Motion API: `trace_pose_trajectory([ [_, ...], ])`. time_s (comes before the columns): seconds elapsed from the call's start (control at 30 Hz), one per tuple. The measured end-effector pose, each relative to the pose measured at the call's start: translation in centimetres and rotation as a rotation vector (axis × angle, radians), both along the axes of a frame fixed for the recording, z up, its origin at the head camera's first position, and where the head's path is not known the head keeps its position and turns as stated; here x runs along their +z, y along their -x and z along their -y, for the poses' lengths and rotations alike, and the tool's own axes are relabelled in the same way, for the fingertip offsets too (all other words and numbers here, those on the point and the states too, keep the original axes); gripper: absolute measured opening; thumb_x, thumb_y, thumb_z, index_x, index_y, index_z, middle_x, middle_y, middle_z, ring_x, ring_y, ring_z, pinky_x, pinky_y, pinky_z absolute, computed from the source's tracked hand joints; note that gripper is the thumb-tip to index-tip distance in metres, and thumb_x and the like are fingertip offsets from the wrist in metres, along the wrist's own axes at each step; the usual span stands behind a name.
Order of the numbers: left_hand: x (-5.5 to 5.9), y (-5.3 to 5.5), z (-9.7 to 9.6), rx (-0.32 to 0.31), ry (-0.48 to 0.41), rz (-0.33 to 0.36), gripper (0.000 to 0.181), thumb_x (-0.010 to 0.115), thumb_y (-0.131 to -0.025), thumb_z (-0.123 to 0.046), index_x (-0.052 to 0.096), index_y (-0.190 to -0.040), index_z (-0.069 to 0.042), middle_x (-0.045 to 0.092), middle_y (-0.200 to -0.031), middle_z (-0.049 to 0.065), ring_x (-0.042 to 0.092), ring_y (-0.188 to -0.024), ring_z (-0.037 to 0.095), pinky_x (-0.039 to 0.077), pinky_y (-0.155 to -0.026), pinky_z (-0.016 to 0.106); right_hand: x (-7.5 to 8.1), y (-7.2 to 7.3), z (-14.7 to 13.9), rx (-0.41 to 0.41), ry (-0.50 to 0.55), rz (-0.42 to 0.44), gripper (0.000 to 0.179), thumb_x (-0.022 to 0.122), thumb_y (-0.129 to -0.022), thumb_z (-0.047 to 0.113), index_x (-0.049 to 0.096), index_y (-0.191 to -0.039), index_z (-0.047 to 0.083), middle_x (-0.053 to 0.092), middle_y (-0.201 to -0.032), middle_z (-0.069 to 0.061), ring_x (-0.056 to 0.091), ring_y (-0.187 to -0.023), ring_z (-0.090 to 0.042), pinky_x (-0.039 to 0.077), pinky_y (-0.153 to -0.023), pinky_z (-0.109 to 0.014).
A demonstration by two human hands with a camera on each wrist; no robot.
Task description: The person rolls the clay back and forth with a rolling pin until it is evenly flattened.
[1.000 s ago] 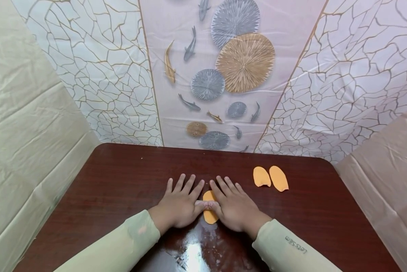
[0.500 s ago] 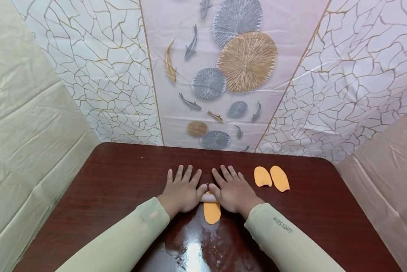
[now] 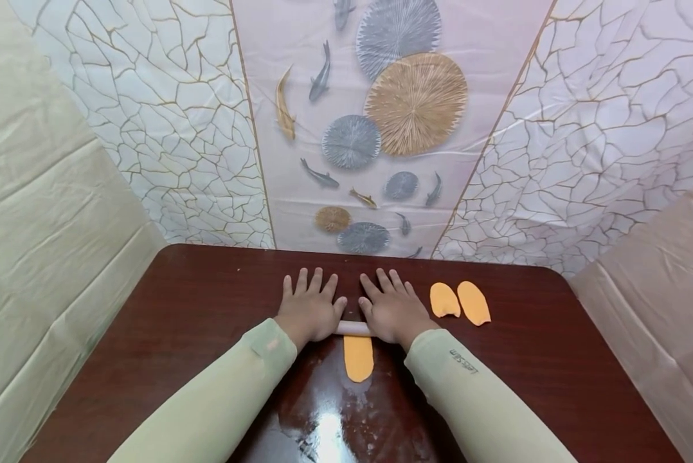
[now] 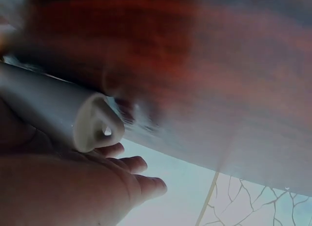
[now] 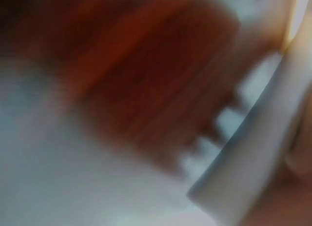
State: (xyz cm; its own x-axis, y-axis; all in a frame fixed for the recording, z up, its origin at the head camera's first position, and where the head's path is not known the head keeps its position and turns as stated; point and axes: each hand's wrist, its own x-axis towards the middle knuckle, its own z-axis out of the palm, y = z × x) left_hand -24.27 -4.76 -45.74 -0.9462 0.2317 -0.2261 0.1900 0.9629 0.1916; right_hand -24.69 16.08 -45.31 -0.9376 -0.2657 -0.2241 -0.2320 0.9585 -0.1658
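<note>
A pale rolling pin [image 3: 355,328] lies crosswise under both palms in the head view. My left hand [image 3: 308,313] presses on its left part, fingers straight and spread toward the far edge. On the right part rests my right hand [image 3: 394,313], its fingers spread likewise. Between the thumbs, the pin crosses the far end of a flat, oblong orange piece of dough [image 3: 359,359]. The left wrist view shows the pin's hollow end [image 4: 100,123] with a small loop, against the palm. In the blurred right wrist view the pin [image 5: 248,162] runs along the right palm.
Two flat orange pieces, a shorter one [image 3: 444,300] and a longer one [image 3: 474,303], lie side by side at the back right of the dark red-brown table [image 3: 207,289]. Behind the table hangs a patterned cloth [image 3: 346,193]. Plain beige cloth [image 3: 45,257] flanks the left side.
Both hands have moved forward, away from the body, rolling the pin from the middle of the orange dough to its far end. More of the dough's near part shows now.
</note>
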Motion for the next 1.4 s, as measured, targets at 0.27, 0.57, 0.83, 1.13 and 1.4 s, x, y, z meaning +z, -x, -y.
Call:
trace_pose_trajectory([
  [0.27,-0.1,1.2,-0.3,0.036,-0.008,-0.046,0.067,0.029,-0.121,-0.059,0.034,-0.179,-0.027,0.019,-0.190,0.014,0.008,-0.177,0.046,0.004,-0.140,0.072,-0.6,1.3,0.2,-0.009,-0.047,-0.060,0.063,0.031,-0.122,0.051,0.028,-0.181,0.029,0.018,-0.190,-0.011,0.005,-0.178,-0.039,0.012,-0.142,-0.066],
  [0.57,-0.7,2.6,-0.7,0.043,-0.005,-0.113,0.066,0.032,-0.121,-0.059,0.048,-0.172,-0.022,0.036,-0.183,0.016,0.024,-0.173,0.046,0.018,-0.139,0.068,-0.4,2.0,0.4,-0.022,-0.100,-0.085,0.062,0.033,-0.122,0.050,0.037,-0.178,0.025,0.025,-0.188,-0.013,0.008,-0.178,-0.038,0.016,-0.141,-0.066],
  [0.83,0.9,2.6,-0.2,-0.359,-0.246,-0.157,0.017,0.066,-0.114,-0.033,0.079,-0.119,-0.023,0.073,-0.114,-0.003,0.068,-0.102,0.016,0.060,-0.096,0.038,-0.6,2.4,0.5,0.017,-0.127,-0.125,0.062,0.029,-0.123,0.050,0.044,-0.175,0.021,0.030,-0.186,-0.014,0.013,-0.177,-0.040,0.021,-0.139,-0.067],
  [1.13,2.2,2.2,0.6,-0.536,-0.257,-0.074,0.013,0.074,-0.109,-0.026,0.085,-0.116,-0.022,0.077,-0.112,-0.006,0.069,-0.104,0.010,0.060,-0.100,0.032,1.0,1.3,0.8,0.228,-0.112,-0.312,0.066,0.065,-0.106,0.070,0.074,-0.135,0.012,0.073,-0.143,-0.010,0.061,-0.148,-0.033,0.047,-0.129,-0.053],
  [1.4,2.4,2.1,0.8,-0.565,-0.216,-0.098,0.020,0.072,-0.113,-0.032,0.085,-0.125,-0.023,0.079,-0.113,-0.006,0.070,-0.106,0.013,0.060,-0.100,0.033,3.9,-3.9,0.9,0.363,0.021,-0.387,0.019,0.082,-0.105,0.035,0.078,-0.099,0.017,0.069,-0.093,0.001,0.064,-0.087,-0.023,0.060,-0.082,-0.040],
])
